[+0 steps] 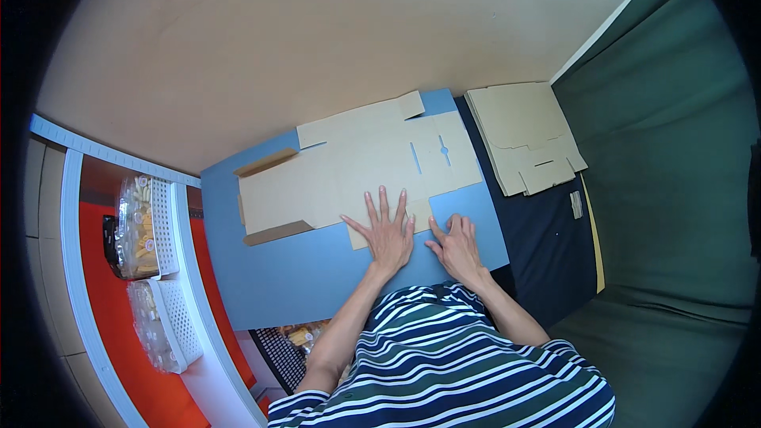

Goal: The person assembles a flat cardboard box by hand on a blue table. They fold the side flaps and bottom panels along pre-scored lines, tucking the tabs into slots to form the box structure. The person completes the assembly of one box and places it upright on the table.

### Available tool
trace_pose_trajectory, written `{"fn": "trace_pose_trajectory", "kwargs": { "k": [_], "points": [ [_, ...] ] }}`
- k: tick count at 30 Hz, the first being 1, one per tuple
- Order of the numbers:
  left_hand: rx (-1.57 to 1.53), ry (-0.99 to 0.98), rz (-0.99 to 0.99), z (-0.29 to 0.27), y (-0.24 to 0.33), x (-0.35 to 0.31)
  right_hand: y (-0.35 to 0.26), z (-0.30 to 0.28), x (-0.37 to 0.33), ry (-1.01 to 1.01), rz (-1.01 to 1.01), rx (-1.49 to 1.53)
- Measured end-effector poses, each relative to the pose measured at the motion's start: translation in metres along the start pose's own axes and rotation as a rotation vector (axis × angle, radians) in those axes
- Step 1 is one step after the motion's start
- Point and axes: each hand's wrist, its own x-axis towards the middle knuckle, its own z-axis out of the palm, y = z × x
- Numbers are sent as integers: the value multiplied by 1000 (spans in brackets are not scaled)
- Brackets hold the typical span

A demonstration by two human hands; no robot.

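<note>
An unfolded cardboard box blank (341, 170) lies on the blue-grey tabletop (293, 281). Its two left side flaps stand partly raised, and slots are cut near its right end. Fingers spread, my left hand (387, 239) rests flat over the blank's near flap, covering part of it. My right hand (457, 250) is just to the right, by that flap's right edge, with its thumb and index finger apart and the other fingers loosely bent. Nothing shows in either hand.
Flat cardboard blanks (523, 131) are stacked on a dark cloth (547, 246) at the right, beside a green curtain (674, 166). At the left, a shelf holds white perforated baskets (178, 321) with clear packs. A dark basket (281, 357) sits below the table's near edge.
</note>
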Motion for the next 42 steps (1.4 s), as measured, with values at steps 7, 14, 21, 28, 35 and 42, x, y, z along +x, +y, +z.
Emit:
{"fn": "trace_pose_trajectory", "kwargs": {
  "k": [7, 14, 21, 28, 35, 42],
  "points": [
    [-43, -9, -11, -3, 4, 4, 24, 21, -14, 132, -74, 18],
    [-34, -47, 26, -6, 5, 4, 17, 29, -7, 140, 63, -29],
    [-20, -49, 18, -7, 7, 5, 5, 25, 34, 196, 144, 57],
    [-1, -56, 10, -5, 7, 5, 10, 32, -2, 137, 156, 18],
    [-10, -44, 18, -4, 7, 4, 12, 38, 27, 277, 60, -52],
    [2, -27, 13, -5, 7, 5, 19, 36, -16, 191, 71, -47]
  ]
}}
